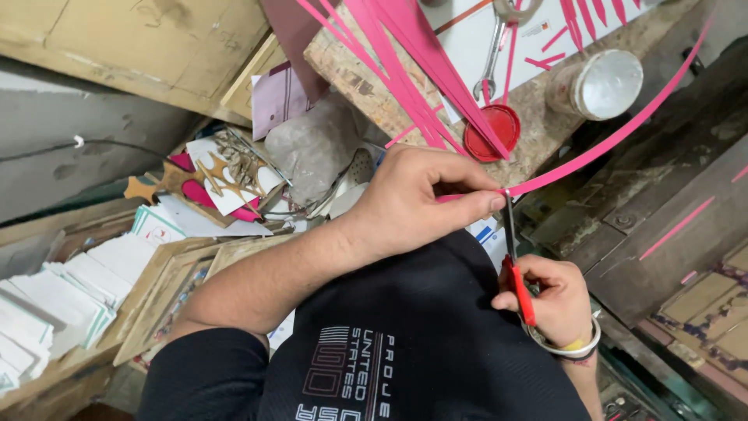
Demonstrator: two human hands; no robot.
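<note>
At centre frame the left hand (pixel 405 204) pinches a long pink strip (pixel 615 136) running toward two o'clock, the right hand (pixel 549 300), grip closed on red-handled scissors (pixel 516 269), blades meeting it, cut unfinished, cut strips (pixel 405 70) piled on the surface (pixel 351 66) at twelve.

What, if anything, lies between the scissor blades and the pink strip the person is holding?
Nothing visible does. The scissors, held in the right hand, point up with their blades at the pink strip, right beside the left hand's fingertips pinching it. Those fingertips are the closest thing to the blades.
</note>
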